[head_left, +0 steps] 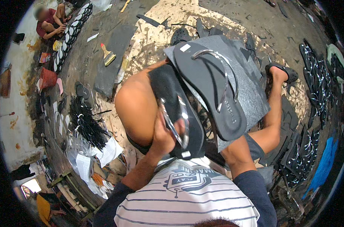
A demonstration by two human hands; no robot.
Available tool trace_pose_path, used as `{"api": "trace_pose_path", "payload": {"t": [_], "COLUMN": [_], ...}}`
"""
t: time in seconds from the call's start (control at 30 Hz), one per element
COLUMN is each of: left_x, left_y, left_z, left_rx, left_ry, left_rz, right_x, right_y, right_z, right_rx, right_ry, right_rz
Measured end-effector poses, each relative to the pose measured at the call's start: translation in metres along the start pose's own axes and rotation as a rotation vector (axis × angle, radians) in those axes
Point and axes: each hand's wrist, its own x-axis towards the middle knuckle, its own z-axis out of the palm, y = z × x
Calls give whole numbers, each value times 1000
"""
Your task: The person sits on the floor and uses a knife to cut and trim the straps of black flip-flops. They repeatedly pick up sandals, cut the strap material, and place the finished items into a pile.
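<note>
My left hand [165, 134] is closed around the side of a black flip-flop [168, 83], by its shiny silvery strap [183, 117]. This flip-flop lies lengthwise over my left thigh, a small white sticker at its near end. Beside it, to the right, a larger dark grey flip-flop [202, 75] with a clear, glossy strap rests tilted on a grey textured sheet [251, 90] above my lap. My right forearm [238, 157] reaches up beneath the sheet and that flip-flop, so my right hand and its fingers are hidden.
A paintbrush [108, 55] lies on a dark sheet at the far left. Black strips [87, 117] and white papers [109, 153] are heaped to my left. Stacks of strapped soles [300, 151] stand at the right, near a blue sheet [322, 166]. Another person [51, 22] sits by a sandal row.
</note>
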Motion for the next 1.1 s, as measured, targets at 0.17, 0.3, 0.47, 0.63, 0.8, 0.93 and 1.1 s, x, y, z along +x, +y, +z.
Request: {"api": "trace_pose_path", "payload": {"t": [0.17, 0.3, 0.47, 0.63, 0.8, 0.93, 1.1], "left_x": [3, 8, 43, 41, 29, 21, 18], "left_y": [6, 17, 42, 59, 56, 65, 69], "left_z": [-7, 5, 1, 4, -15, -12, -18], "left_rx": [-259, 218, -228, -119, -240, -51, -28], "left_ry": [-67, -108, -216, -232, -211, -264, -450], "left_rz": [-143, 82, -57, -166, -261, -133, -235], "right_x": [27, -16, -55, -90, -168, -158, -96], "right_y": [-6, -18, -29, -26, 31, 39, -11], "right_z": [-13, -22, -24, -31, -9, -17, -51], "right_rx": [396, 441, 437, 233, -201, -295, -340], "right_ry": [-116, -94, 37, -24, -14, -16, -286], "right_rz": [369, 266, 161, 234, -10, -42, -74]}}
